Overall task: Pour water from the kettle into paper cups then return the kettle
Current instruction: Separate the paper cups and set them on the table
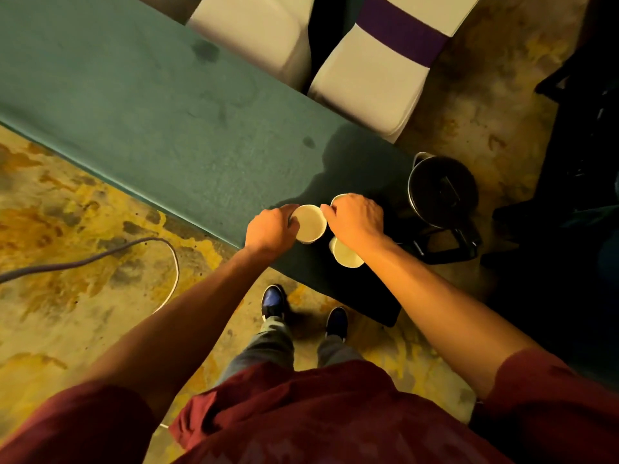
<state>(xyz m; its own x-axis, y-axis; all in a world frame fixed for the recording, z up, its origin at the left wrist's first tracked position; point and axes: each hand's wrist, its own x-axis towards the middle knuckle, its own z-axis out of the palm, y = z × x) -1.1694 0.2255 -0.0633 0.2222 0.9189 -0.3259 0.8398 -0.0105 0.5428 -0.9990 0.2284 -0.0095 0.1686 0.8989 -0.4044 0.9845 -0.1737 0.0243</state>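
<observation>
Three paper cups (310, 222) are sitting at the table's (134, 112) end — left hand (271, 229) and right hand (355, 219) both pinching the middle one. Kettle (442, 192) is waiting untouched just beside — lifting it probably comes next.

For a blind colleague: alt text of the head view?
Both hands, left hand and right hand, hold one paper cup on a green table; two more cups and a kettle stand nearby.

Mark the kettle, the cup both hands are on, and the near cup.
kettle (442, 192): head view, on its dark lid.
held cup (310, 222): head view, on its open mouth.
near cup (346, 254): head view, on its open mouth beside the right forearm.
</observation>
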